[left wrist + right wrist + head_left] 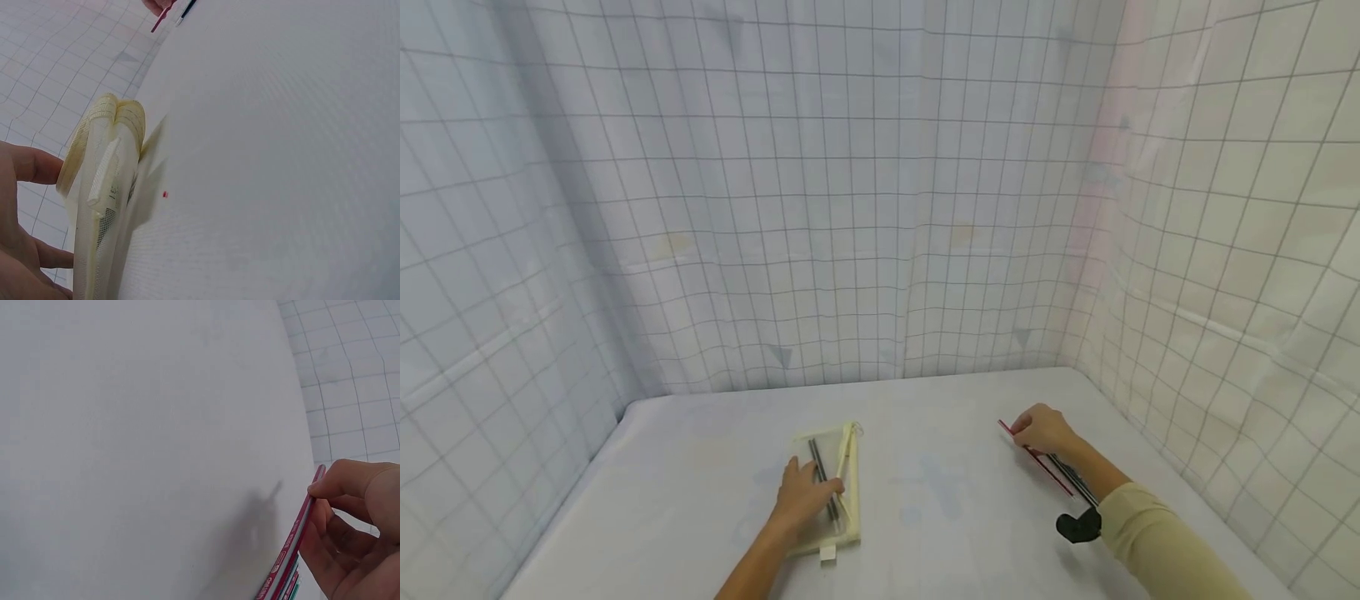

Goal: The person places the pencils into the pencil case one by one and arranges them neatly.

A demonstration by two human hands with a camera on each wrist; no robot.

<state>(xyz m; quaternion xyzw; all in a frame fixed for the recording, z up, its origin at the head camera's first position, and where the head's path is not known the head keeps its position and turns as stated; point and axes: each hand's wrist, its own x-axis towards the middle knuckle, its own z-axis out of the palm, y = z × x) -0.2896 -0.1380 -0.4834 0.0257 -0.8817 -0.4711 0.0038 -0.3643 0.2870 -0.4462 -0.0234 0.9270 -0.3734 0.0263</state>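
My left hand rests on a pale yellow, see-through zip pouch lying on the white table, its fingers spread over the top. Dark pencils show through the pouch. The left wrist view catches the pouch edge-on, with fingertips touching its side. To the right, my right hand pinches a red pencil between thumb and fingers. More pencils lie alongside it below the hand; whether the hand also holds them, I cannot tell. In the right wrist view, lettering shows on the red pencil.
A black rounded object sits by the right sleeve. White cloth with a grid pattern walls the table at the back and both sides. A small red mark shows on the table beside the pouch.
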